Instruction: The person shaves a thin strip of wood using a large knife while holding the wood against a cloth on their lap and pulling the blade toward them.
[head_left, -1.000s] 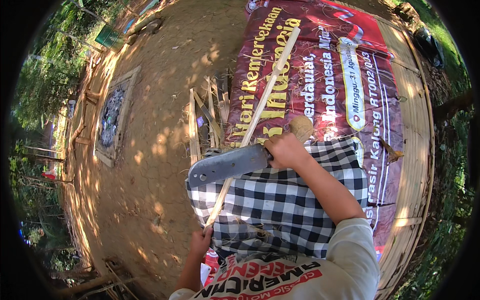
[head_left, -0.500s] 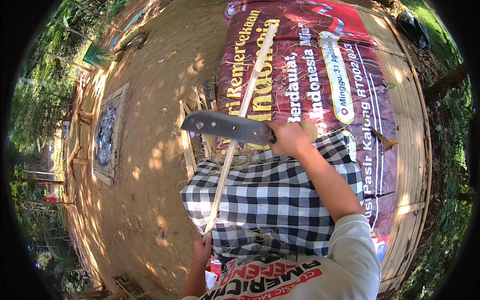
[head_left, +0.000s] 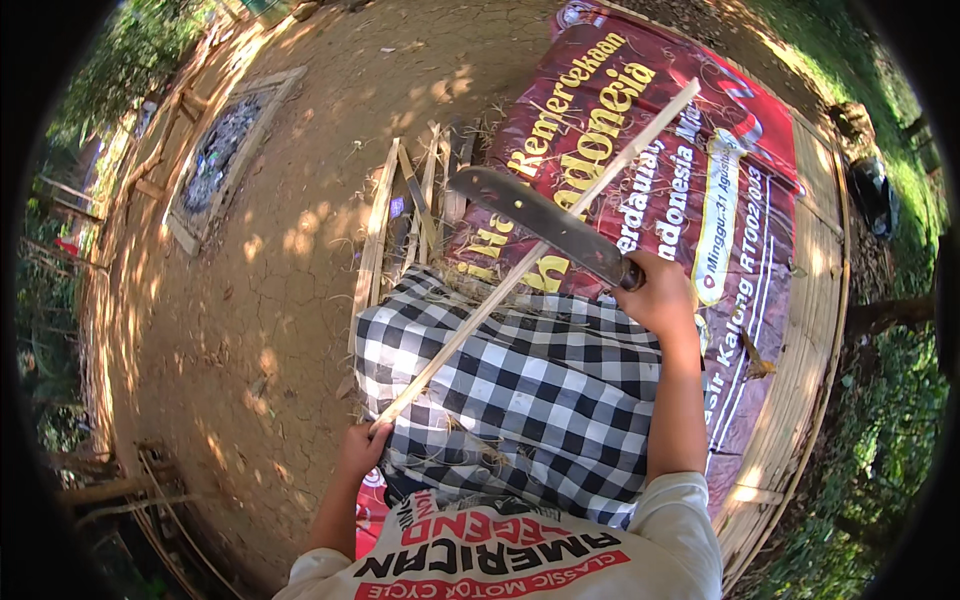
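My left hand is closed round the near end of a long, pale split-bamboo strip. The strip slants away to the upper right, over the black-and-white checked cloth on my lap and the dark red printed banner. My right hand grips the handle of a machete, whose broad dark blade points to the upper left. The blade crosses over the strip near its middle; whether its edge touches the strip, I cannot tell. Thin shavings lie on the cloth and the banner.
Several cut bamboo pieces lie beside the banner on the left. The banner covers a slatted bamboo platform. On the bare earth to the far left is a framed ash pit. A black bag lies at the far right.
The far end of the bamboo strip has swung to the right. My right hand and the machete have moved right and nearer, and the blade tilts more. The whole view has also turned.
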